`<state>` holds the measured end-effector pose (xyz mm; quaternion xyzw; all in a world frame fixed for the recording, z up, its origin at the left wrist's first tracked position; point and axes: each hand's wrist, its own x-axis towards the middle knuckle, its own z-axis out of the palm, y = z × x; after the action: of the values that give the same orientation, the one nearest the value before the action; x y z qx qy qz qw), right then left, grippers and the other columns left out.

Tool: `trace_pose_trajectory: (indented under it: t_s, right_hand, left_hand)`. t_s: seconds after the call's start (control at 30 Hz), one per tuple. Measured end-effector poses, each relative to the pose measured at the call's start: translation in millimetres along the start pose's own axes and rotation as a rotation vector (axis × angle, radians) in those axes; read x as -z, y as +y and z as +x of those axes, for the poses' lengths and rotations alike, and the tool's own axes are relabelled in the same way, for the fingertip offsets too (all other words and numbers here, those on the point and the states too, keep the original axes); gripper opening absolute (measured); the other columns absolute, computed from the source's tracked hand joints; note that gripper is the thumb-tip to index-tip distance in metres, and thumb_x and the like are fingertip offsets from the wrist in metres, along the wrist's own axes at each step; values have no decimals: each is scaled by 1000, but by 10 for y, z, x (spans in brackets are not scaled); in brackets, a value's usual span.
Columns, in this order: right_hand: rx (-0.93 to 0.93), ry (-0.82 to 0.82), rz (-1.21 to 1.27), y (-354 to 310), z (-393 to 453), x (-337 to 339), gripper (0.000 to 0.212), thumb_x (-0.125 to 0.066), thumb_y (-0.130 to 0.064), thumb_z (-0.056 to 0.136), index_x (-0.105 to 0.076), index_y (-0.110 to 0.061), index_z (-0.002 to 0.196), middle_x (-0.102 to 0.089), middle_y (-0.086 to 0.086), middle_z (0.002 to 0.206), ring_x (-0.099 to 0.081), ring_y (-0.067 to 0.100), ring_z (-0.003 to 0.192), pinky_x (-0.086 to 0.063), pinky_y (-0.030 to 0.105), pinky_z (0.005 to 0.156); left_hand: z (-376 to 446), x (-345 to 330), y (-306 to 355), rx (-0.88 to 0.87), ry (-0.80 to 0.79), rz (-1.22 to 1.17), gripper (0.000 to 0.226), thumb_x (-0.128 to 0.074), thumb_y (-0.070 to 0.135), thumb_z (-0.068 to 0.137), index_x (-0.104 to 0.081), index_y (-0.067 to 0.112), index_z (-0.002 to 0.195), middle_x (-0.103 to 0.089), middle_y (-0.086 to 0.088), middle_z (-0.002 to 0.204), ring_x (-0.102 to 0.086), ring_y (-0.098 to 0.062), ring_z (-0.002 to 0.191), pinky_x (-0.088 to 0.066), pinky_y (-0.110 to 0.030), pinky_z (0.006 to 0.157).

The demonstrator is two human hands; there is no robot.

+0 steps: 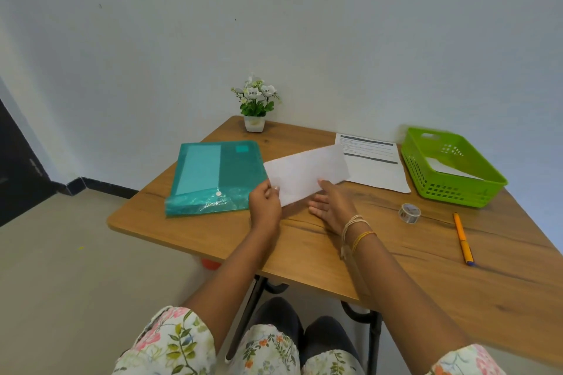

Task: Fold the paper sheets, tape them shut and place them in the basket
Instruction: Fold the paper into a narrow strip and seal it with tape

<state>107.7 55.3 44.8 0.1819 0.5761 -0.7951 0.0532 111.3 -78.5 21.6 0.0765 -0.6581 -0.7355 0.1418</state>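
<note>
Partly hidden in green basket (426,179), white paper (447,168), contents unclear.

The basket (454,189) is bright green with a white sheet inside. Left of it lie a white folded paper (306,173), a teal folder (213,176), an orange pen (463,237) and floral-patterned sleeves (170,344).

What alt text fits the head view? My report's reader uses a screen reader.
A person's left hand pinches a folded paper over a wooden table, the right hand open beside it. Nearby: teal folder, printed sheet, green basket, tape roll, orange pen.
</note>
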Motion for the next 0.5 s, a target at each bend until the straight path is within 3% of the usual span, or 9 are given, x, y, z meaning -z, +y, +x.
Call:
trace_pose_trajectory:
  t_s: [0.07, 0.17, 0.27, 0.37, 0.5]
  right_hand:
    - [30, 13, 132, -4, -19, 33, 38, -59, -23, 92, -44, -13, 126, -54, 17, 123, -57, 37, 110, -50, 46, 89]
    - [120, 159, 302, -24, -29, 109, 55, -60, -9, 91, -36, -14, 140, -55, 14, 130, -58, 32, 113, -54, 46, 81]
    - [138, 357, 242, -16, -33, 217, 65, -52, 8, 86, -33, -15, 143, -52, 12, 132, -58, 28, 107, -56, 35, 60]
    - [66, 405, 84, -3, -87, 319, 70, -49, 14, 83, -32, -15, 145, -47, 13, 136, -58, 31, 105, -54, 32, 49]
    - [-37, 386, -77, -10, -195, 440, 73, -47, 15, 87, -20, -13, 149, -58, 26, 121, -65, 28, 65, -53, 30, 39]
  left_hand:
    - [45, 62, 48, 196, -50, -181, 20, -45, 5, 99, -60, 5, 112, -64, -10, 108, -63, -22, 94, -61, -36, 67]
    - [89, 210, 114, 341, -77, -189, 17, -43, 3, 100, -55, 2, 112, -60, -14, 115, -62, -26, 96, -60, -31, 57]
    - [108, 321, 140, 369, -125, -50, 26, -44, 5, 100, -52, -2, 124, -58, -16, 122, -62, -30, 100, -59, -29, 54]
    - [122, 376, 153, 378, -152, 65, 33, -46, 5, 99, -47, 0, 132, -61, -18, 115, -70, -29, 78, -57, -27, 49]
    - [105, 365, 88, 220, -153, 422, 43, -52, 13, 97, -43, 7, 138, -66, -10, 87, -69, -20, 52, -55, -27, 44]
